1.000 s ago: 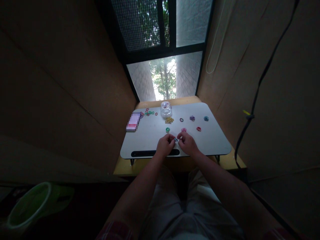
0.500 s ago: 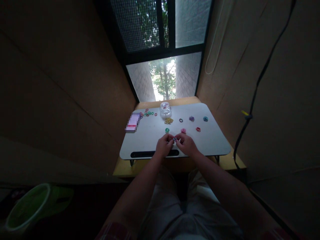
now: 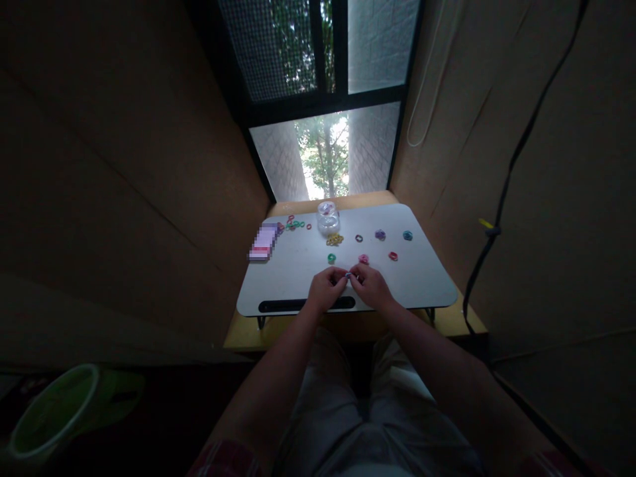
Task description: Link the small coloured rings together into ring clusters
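My left hand and my right hand meet over the front part of a white lap table. Their fingertips pinch a small dark and pale item between them, too small to make out. Just beyond lie a green ring bundle, a pink bundle and a red one. Farther back are a yellow bundle, a dark ring, a purple bundle and a teal bundle.
A clear jar stands at the table's back edge. Loose red and green rings lie at the back left beside a blurred phone-like object. A black slot runs along the front. A green bin is at the lower left.
The fingertips of both hands have drawn slightly closer together around the small item. Everything on the table keeps its place.
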Tool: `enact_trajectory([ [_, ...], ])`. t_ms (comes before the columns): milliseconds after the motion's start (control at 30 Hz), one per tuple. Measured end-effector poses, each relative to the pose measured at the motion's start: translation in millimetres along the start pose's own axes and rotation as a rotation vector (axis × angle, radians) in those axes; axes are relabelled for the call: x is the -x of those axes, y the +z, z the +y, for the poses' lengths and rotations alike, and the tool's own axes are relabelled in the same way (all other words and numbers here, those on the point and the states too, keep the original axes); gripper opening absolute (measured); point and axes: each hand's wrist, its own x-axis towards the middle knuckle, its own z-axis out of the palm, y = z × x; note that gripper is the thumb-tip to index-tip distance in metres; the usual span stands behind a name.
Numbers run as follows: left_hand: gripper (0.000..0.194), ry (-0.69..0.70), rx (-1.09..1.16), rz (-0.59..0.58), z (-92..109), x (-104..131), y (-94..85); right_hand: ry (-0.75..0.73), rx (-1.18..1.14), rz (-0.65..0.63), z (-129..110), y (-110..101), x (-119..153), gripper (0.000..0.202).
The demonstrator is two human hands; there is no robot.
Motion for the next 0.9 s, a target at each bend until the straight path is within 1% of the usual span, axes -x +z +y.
enact_trajectory([
  [167,0.022,-0.019,-0.088,0.039,3.1,0.2,-0.3,-0.013,-0.019,-0.014,-0.9,-1.1,0.5,0.009],
  [400,0.017,-0.021,-0.130,0.054,4.4,0.3,-0.6,-0.010,-0.062,-0.046,-0.6,-2.6,0.9,0.006],
  [667,0.018,-0.031,-0.136,0.044,3.4,0.9,2.1,0.038,-0.019,-0.002,2.0,1.8,-0.5,0.007],
  [767,0.020,-0.030,-0.116,0.020,4.7,1.7,1.6,0.047,0.007,0.013,3.3,2.3,-0.4,0.007],
  [900,0.022,-0.031,-0.126,0.016,5.9,1.9,0.3,0.054,0.026,0.036,6.6,3.9,-0.4,0.006],
])
